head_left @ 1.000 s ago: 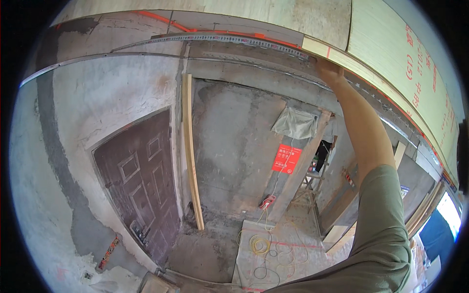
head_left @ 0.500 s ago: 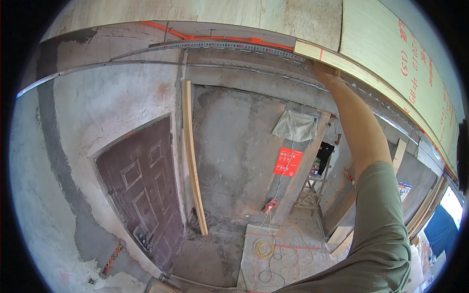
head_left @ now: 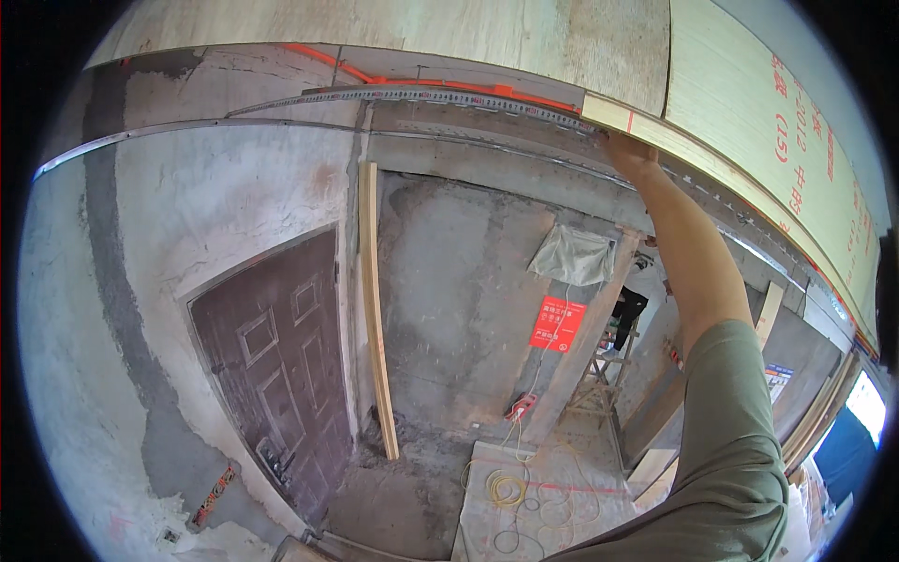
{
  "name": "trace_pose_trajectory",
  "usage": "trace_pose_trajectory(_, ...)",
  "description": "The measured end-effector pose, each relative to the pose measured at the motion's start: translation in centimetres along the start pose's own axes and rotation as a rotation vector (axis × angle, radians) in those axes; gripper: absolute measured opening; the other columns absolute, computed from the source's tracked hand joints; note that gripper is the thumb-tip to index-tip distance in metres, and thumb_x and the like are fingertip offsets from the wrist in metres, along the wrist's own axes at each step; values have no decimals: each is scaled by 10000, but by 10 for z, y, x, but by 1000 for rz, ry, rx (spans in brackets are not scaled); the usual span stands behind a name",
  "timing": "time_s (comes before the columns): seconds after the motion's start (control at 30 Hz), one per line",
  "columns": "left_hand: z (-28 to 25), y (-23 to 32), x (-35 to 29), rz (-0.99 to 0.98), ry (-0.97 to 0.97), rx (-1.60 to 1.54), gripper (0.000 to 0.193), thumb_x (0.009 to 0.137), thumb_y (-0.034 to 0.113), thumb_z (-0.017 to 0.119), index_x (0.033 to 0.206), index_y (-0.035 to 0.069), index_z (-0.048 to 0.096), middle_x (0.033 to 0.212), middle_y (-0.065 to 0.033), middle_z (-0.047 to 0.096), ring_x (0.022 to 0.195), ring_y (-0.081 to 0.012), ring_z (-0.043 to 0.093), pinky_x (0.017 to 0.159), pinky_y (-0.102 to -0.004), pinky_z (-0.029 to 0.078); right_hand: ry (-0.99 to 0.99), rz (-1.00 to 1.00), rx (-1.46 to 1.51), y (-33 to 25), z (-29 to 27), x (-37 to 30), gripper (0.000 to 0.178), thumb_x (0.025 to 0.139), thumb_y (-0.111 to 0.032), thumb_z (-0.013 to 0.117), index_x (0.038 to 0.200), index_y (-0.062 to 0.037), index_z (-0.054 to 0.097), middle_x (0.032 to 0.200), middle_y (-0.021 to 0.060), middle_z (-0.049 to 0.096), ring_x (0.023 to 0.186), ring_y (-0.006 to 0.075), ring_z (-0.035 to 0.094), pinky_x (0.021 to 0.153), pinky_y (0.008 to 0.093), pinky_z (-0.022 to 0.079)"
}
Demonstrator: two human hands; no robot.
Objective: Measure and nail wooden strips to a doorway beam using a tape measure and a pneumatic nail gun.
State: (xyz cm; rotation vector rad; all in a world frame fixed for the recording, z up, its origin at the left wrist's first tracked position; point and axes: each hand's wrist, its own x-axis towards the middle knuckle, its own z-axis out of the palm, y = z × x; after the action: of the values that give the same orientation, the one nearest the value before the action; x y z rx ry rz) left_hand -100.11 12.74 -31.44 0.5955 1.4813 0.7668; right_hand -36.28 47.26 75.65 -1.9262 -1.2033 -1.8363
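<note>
My right arm, in a green sleeve, reaches up from the lower right. Overhead, my right hand (head_left: 633, 155) is closed at the near end of a tape measure (head_left: 449, 96), just below the edge of a plywood panel (head_left: 393, 30). The panel hides part of my fingers and whatever casing they hold. From the hand, the pale metal blade with dark marks runs left, bowing slightly under the panel, and its thin far end shows near the left wall. My left hand is out of the picture.
A brown panelled door (head_left: 281, 365) stands at left, beside an upright timber batten (head_left: 378, 309). Orange conduit (head_left: 421, 82) crosses the ceiling. Yellow cable (head_left: 506, 489) lies coiled on a floor sheet. Another person (head_left: 637, 290) is by a wooden trestle (head_left: 599, 375) beyond the opening.
The whole view has shifted slightly, so the scene sits a little lower and further right. My right hand keeps its place at the tape's end under the panel.
</note>
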Motion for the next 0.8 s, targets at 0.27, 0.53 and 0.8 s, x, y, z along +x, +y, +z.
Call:
trace_pose_trajectory(0.27,-3,-2,2,91,8,71,343,834,249,753,1065,5,682,880,-99,675,775,-221,642,625,-368,538,-89,2,31,-10,-10,4,570,926,-480,543,1402,-173,473,1449,120,474,1343,326,435,1120,461,342)
trace_pose_trajectory(0.53,-6,-9,3,49,16,167,289,848,283,719,942,10,715,888,-95,696,732,-223,648,691,-372,541,102,-69,-31,-4,-6,-2,455,915,-389,596,1278,-116,569,1285,160,586,1185,350,562,1000,469,454)
trace_pose_trajectory(0.8,-7,-3,-4,89,45,362,406,863,402,672,918,2,722,839,-105,714,750,-240,658,761,-389,513,-533,-161,202,-29,-44,-16,385,958,-420,524,1179,-130,648,1126,157,671,1052,355,633,904,477,508)
